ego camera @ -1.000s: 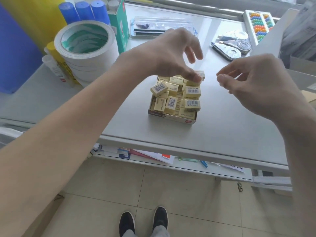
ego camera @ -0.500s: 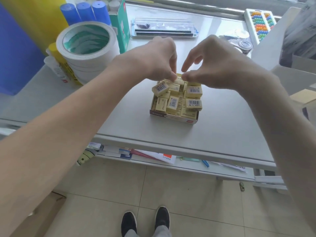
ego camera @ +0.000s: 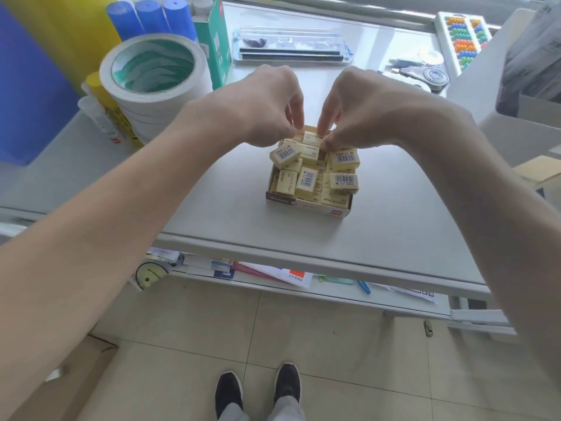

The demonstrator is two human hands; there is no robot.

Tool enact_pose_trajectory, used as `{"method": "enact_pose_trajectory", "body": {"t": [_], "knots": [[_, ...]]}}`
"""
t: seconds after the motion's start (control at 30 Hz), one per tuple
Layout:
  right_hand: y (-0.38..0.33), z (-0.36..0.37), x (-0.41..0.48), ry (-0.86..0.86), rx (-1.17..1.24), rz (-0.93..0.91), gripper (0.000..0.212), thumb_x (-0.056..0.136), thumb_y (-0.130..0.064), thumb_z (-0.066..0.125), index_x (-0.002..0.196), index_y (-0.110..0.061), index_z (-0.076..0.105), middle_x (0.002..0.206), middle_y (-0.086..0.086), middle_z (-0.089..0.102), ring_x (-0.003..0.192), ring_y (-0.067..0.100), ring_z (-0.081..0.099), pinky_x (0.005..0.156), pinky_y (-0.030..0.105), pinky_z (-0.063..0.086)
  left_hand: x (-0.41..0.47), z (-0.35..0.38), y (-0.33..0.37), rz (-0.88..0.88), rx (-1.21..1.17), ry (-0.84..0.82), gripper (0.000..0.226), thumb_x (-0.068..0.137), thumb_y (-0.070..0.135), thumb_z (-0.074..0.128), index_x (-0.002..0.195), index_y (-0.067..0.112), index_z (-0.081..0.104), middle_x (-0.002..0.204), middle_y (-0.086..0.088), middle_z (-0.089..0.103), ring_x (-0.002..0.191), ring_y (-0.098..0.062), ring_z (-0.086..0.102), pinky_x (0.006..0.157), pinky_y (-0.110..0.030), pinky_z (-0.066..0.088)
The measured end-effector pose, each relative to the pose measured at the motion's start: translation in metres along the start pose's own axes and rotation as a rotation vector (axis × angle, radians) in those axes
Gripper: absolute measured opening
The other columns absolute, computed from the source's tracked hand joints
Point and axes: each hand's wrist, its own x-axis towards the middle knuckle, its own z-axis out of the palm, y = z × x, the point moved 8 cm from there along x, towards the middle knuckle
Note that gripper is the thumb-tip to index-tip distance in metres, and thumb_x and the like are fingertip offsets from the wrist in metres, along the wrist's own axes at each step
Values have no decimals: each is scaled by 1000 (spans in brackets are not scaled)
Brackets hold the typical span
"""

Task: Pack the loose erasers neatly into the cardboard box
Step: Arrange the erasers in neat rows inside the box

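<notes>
Both-handed fingertip pinch: left hand and right hand, apart a second ago, now meet on one eraser at the cardboard box far edge, seating likely under way.

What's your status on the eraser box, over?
Far edge: left hand and right hand pinch one eraser. Cardboard box heaped, top erasers skewed, not neat yet. Tape rolls stand clear, left.
</notes>
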Motion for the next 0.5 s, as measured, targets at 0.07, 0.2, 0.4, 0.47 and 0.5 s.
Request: {"method": "enact_pose_trajectory", "body": {"t": [0.07,0.2,0.4,0.47,0.5], "knots": [[-2,1,2,-13,-17,10,17,79,-14,78,95,-9,76,87,4,72,75,15,66,53,26,48,-3,-2,0,6,-8,14,12,88,17,69,99,19,74,95,2,68,90,-19,63,60,-23,41],[-4,-1,2,-10,-28,7,18,78,-13,80,94,-7,75,85,6,72,74,18,67,56,27,51,-11,-5,0,12,-17,28,9,90,20,67,96,21,74,95,3,67,89,-17,61,58,-20,38],[-5,0,2,-16,-17,-11,19,79,-16,81,94,-7,75,84,4,70,71,13,64,50,23,43,-19,-4,-7,-14,-46,42,10,91,24,65,96,25,73,98,1,67,87,-18,59,61,-24,38],[-7,1,3,-13,-27,-34,20,78,-17,81,93,-7,75,84,4,70,71,13,64,50,24,47,-22,-3,-9,-26,-56,49,10,92,26,65,96,25,73,98,0,66,87,-18,59,61,-24,37],[-8,1,3,-9,-33,-46,20,77,-17,82,92,-7,75,84,5,71,72,14,65,52,25,50,-24,-3,-9,-28,-60,52,10,92,26,65,96,25,73,98,0,66,86,-18,58,62,-25,37]]}}
